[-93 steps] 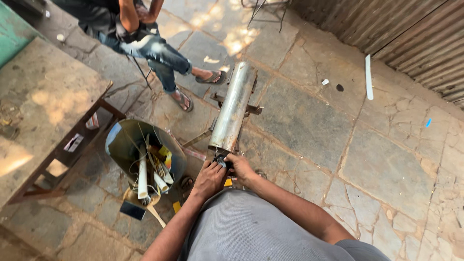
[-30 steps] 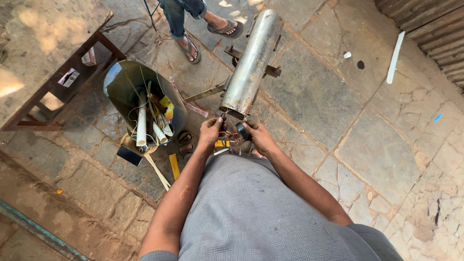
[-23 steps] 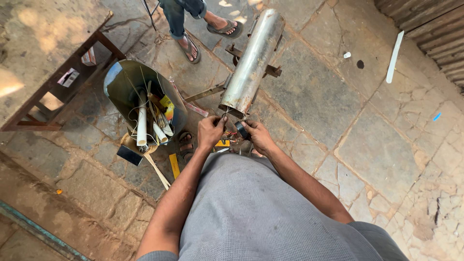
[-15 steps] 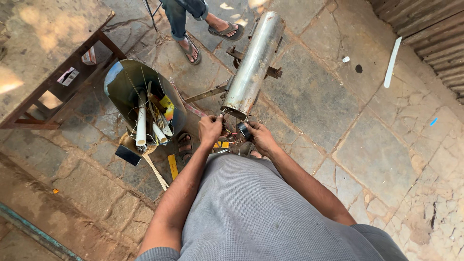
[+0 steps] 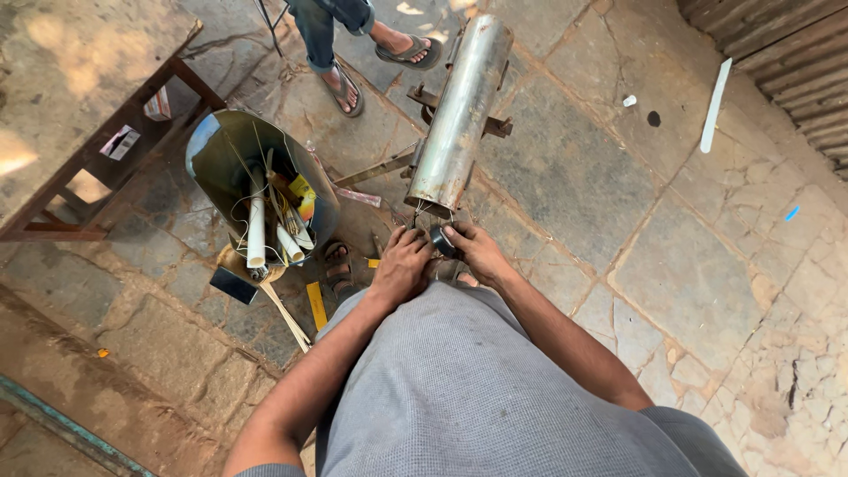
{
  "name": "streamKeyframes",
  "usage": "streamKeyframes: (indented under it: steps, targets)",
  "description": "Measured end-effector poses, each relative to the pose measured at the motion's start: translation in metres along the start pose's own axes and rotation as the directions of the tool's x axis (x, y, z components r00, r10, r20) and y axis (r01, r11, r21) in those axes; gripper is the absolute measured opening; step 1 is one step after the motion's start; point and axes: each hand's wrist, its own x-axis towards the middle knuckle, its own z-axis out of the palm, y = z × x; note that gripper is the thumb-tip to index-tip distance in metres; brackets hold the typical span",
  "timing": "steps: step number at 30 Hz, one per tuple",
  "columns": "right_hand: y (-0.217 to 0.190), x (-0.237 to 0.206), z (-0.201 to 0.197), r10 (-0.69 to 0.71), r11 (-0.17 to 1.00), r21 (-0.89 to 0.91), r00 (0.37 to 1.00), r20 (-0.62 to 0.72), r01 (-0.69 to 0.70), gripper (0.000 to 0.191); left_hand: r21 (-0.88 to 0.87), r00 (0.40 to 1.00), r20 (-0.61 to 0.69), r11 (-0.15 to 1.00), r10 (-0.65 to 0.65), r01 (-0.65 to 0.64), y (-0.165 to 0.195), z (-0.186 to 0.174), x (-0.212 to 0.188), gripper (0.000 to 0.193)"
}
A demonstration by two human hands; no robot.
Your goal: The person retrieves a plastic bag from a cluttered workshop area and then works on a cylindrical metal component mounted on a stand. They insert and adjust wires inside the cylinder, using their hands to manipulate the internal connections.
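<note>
A long grey metal cylinder (image 5: 461,110) lies on the stone floor on a rusty bracket, its near open end right in front of my hands. My right hand (image 5: 473,249) holds a small black roll (image 5: 441,240) just below that end. Thin wires hang from the cylinder's mouth. My left hand (image 5: 402,265) rests beside the right one with its fingers bent near the wires; what it pinches I cannot make out. My grey shirt fills the bottom of the view.
A metal bucket (image 5: 221,163) with white tubes, sticks and wire stands at the left. A wooden bench (image 5: 115,132) is at the far left. Another person's feet in sandals (image 5: 353,84) stand beyond the bucket. A white strip (image 5: 714,106) lies at the right by a corrugated wall.
The view has drawn in on the cylinder's near end. My hands have stayed at that end, shifting slightly, with the black roll now showing in my right hand.
</note>
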Motion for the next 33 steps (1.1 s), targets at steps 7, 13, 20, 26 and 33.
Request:
streamKeyframes:
  steps: [7,13,20,26,33]
  targets:
    - [-0.004,-0.017,-0.007,-0.104,0.994,-0.019,0.987,0.122,0.107,0.071,-0.044,0.994,-0.038,0.994,-0.1,0.098,0.01,-0.002,0.001,0.017]
    - [-0.006,0.009,0.03,-0.151,0.978,-0.163,0.978,-0.145,0.127,0.051,-0.084,0.988,-0.115,0.992,-0.1,0.091,0.012,-0.003,0.004,0.016]
    - [-0.012,0.018,0.04,-0.174,0.974,-0.183,0.956,-0.235,0.132,0.037,-0.143,0.995,-0.059,0.987,-0.077,0.068,0.012,-0.005,0.005,0.013]
    - [-0.031,0.017,-0.002,0.064,0.93,-0.362,0.947,0.314,0.057,0.059,-0.152,0.969,-0.066,0.962,-0.24,0.228,0.011,-0.008,0.003,0.013]
    - [-0.05,0.021,-0.025,0.106,0.678,-0.695,0.904,0.415,0.24,0.061,-0.168,0.953,-0.074,0.946,-0.294,0.279,0.012,-0.011,0.002,0.012]
